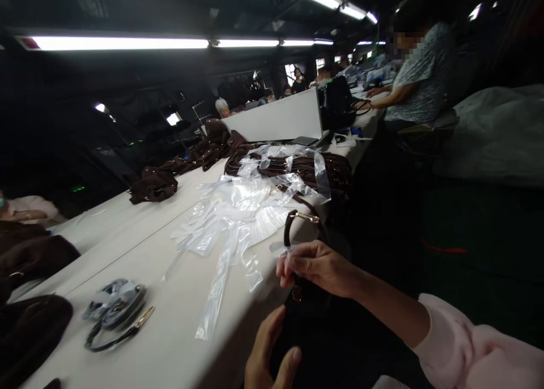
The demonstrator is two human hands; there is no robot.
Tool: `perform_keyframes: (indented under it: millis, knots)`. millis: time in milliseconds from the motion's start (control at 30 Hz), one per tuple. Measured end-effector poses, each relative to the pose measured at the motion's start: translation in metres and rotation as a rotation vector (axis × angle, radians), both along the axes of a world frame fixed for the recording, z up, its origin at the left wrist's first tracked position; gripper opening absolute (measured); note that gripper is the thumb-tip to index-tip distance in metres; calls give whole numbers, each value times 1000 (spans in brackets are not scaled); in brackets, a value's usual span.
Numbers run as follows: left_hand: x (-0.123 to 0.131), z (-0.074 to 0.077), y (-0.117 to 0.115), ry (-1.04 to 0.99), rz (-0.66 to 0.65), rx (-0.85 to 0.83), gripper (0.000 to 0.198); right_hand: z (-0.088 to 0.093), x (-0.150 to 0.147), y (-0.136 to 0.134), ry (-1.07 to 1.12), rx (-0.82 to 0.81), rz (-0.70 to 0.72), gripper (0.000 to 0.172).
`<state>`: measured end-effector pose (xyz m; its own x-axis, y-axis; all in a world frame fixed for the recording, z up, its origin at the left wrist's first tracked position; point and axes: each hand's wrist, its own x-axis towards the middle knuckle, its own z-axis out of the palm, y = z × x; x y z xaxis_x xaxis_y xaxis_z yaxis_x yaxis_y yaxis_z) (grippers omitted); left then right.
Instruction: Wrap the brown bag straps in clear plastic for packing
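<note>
My right hand (314,267) is at the table's near edge, fingers pinched together on a dark brown strap (297,222) with a gold buckle and a scrap of clear plastic. My left hand (267,355) is low in the view, thumb and fingers curled round a dark bag (304,315) that hangs below the table edge. Just beyond my right hand, a heap of clear plastic sleeves (238,213) lies on the white table (140,247).
More brown straps wrapped in plastic (297,165) lie further along. Brown bags (153,184) sit at the left and far end. A wrapped strap with a gold clasp (114,312) lies near left. A person (419,75) sits at the far right, beside a white divider board (280,119).
</note>
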<state>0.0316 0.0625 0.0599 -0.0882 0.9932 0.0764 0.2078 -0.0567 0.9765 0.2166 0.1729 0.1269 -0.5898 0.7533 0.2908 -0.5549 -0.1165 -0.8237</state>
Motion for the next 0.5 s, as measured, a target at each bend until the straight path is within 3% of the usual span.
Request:
perform_keyframes:
  millis: [100,167,233,400,500]
  knots:
    - [11,0,21,3,38,69,57,-17,-21,-13,-24,-103,62,32]
    - [17,1,26,-35,-34,29,53,-25,-28,-17,-39,-157,79,33]
    - [24,-1,26,-117,-82,6,50,-32,-31,-19,-63,-194,102,35]
    - [33,-7,17,-322,133,25,53,-42,-28,-17,-205,-174,92,35]
    - [25,-12,8,-455,86,-68,59,-45,-23,-11,-168,-206,40,30]
